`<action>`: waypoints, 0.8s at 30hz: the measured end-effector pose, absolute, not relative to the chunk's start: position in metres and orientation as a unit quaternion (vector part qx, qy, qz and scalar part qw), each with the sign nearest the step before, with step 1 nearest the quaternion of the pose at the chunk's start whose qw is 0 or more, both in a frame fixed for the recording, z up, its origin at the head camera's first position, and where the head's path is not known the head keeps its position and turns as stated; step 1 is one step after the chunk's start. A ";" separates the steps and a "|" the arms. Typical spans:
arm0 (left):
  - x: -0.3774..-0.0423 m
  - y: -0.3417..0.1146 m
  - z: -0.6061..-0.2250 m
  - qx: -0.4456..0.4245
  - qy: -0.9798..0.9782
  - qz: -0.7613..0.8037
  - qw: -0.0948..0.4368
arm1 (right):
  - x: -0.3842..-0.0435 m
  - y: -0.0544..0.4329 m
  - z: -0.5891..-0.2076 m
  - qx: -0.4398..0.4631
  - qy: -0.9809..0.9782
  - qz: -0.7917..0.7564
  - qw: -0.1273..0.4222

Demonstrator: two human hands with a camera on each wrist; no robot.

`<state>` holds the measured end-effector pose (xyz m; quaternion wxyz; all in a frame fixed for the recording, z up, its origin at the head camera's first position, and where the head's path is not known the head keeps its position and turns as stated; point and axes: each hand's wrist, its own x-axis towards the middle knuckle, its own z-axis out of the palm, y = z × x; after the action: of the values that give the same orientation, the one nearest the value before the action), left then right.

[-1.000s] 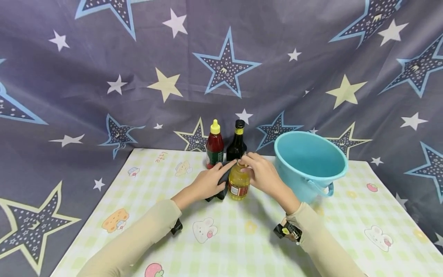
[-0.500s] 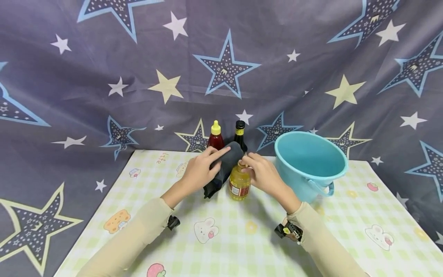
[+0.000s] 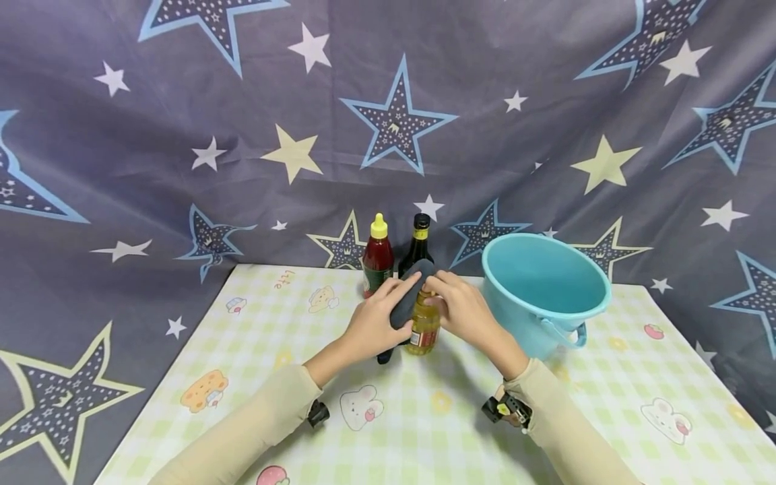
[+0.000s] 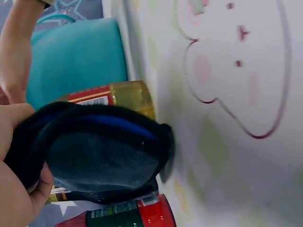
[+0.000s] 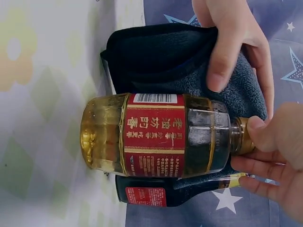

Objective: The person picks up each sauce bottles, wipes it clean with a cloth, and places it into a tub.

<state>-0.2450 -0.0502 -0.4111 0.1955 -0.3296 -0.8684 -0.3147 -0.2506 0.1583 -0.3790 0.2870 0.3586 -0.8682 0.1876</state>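
Observation:
A dark grey-blue cloth (image 3: 406, 306) with black edging is gripped by my left hand (image 3: 371, 328), thumb on the near side and fingers over the far side. The folded cloth lies along the left side and back of a bottle of yellow cooking oil (image 3: 427, 330), which stands upright with a red label. My right hand (image 3: 465, 306) pinches the oil bottle's gold cap (image 5: 245, 136) between thumb and fingers. In the left wrist view, the cloth (image 4: 99, 156) hides part of the oil bottle (image 4: 130, 97).
Behind the cloth stand a red sauce bottle (image 3: 378, 259) with a yellow tip and a dark sauce bottle (image 3: 417, 248) with a black cap. A light-blue bucket (image 3: 521, 316) stands close to the right hand. The table has a checked, printed cover (image 3: 461, 431).
My left hand moved up and left with the cloth, then came back right and down against the oil bottle. The right hand stays at the cap.

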 end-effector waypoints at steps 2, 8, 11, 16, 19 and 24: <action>-0.243 -0.050 -0.413 -0.333 -0.871 -0.304 0.195 | -0.251 0.158 -0.379 0.359 -0.868 0.188 0.288; -0.242 -0.047 -0.415 -0.324 -0.876 -0.303 0.190 | -0.251 0.158 -0.379 0.363 -0.864 0.188 0.294; -0.244 -0.046 -0.413 -0.311 -0.886 -0.296 0.177 | -0.253 0.159 -0.377 0.365 -0.863 0.187 0.294; -0.251 -0.049 -0.413 -0.301 -0.900 -0.275 0.153 | -0.254 0.159 -0.374 0.362 -0.866 0.184 0.291; -0.251 -0.051 -0.416 -0.301 -0.903 -0.275 0.135 | -0.253 0.159 -0.375 0.362 -0.867 0.182 0.289; -0.251 -0.052 -0.419 -0.300 -0.903 -0.282 0.123 | -0.251 0.159 -0.378 0.359 -0.868 0.182 0.291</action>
<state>-0.2509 -0.0523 -0.4193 0.1232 -0.2996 -0.9031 -0.2820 -0.2508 0.1587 -0.3780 0.2912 0.3594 -0.8677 0.1821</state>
